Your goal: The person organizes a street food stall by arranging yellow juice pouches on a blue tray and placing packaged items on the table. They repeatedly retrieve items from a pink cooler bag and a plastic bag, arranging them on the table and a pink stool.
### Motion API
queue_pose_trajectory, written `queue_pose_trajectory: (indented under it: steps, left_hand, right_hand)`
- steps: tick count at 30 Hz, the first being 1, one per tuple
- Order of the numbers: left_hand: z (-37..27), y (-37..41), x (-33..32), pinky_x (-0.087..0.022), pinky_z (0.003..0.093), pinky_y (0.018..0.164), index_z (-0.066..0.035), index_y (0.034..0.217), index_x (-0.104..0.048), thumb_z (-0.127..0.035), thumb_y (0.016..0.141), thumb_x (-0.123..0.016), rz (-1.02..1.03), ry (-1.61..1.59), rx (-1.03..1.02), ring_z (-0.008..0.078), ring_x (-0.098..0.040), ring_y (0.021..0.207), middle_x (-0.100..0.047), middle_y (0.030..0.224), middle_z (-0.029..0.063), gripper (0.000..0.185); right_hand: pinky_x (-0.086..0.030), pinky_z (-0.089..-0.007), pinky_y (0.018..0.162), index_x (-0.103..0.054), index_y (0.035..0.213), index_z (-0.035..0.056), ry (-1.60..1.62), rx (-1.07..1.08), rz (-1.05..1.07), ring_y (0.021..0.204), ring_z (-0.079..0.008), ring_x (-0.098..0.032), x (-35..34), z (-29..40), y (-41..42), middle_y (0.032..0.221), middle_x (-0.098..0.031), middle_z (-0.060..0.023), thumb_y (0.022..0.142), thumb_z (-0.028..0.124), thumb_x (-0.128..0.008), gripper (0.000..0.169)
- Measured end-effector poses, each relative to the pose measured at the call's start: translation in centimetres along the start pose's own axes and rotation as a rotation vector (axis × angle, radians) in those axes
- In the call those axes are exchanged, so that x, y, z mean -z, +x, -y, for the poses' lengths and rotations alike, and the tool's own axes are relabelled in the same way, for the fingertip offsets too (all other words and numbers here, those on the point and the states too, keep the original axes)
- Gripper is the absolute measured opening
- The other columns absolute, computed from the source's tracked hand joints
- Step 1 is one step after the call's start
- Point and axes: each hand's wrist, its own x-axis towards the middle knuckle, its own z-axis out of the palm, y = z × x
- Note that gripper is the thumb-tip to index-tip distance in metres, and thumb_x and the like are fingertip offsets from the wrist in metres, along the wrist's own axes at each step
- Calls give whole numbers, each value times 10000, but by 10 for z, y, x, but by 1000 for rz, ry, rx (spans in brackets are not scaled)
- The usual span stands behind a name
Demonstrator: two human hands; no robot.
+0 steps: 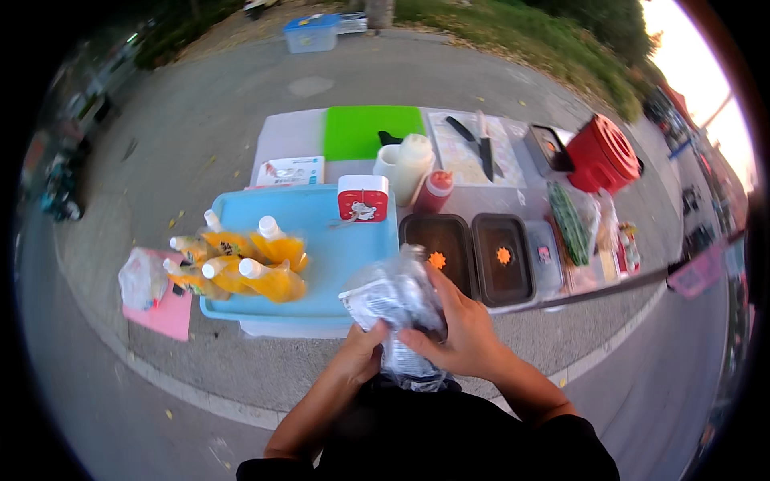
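A crinkled clear plastic bag with dark contents and printed writing is held close to my body, over the table's near edge. My left hand grips its lower left side, thumb on top. From the right, my right hand holds the bag with thumb and fingers around it. Beyond the bag to the left lies a light blue tray with several orange drink pouches with white caps. Just behind my right hand are two dark rectangular containers, each with an orange flower-shaped piece. What the bag contains is unclear.
A red and white box, a red sauce bottle and white bottles stand mid-table. Knives lie near a green board. A red jug and a bagged cucumber-like vegetable are at right; a pink stool-like surface is left.
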Motion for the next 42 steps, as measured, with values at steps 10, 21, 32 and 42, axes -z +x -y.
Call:
queue_pose_trajectory:
  steps: [10,21,32,42]
  left_hand:
    - [68,24,10,-525,354,848,-23,1232,-456,-583,725,-642,-176,-256,-313,212,-598,987,-572,1153,125,778]
    - [90,-6,-13,-469,356,907,-15,1260,-423,-537,709,-689,-434,-248,-542,199,-554,1055,-556,1168,75,804]
    - [90,-16,16,-442,482,931,-89,1289,-377,-550,668,-705,-408,-447,-643,225,-533,1056,-528,1189,103,840]
    - [92,-42,21,-459,528,915,-86,1266,-376,-490,677,-730,-528,-532,-614,271,-526,1073,-525,1174,124,797]
  right_hand:
    - [-335,-382,1017,-185,1408,41,1316,-521,759,1218,-227,-411,-2,-106,17,1309,-418,-112,723,237,-771,923]
    - [-337,-356,1009,-239,1362,44,1219,-558,682,1191,-191,-417,-7,-106,17,1269,-428,-84,700,90,-765,847]
    - [-406,-294,887,-438,1237,-24,500,-193,742,1029,-166,-502,-28,-135,135,1119,-527,-103,732,195,-746,631]
    - [-407,-285,849,-478,1122,-4,-16,190,654,980,-147,-499,-42,-124,154,1041,-534,-78,716,196,-745,526]
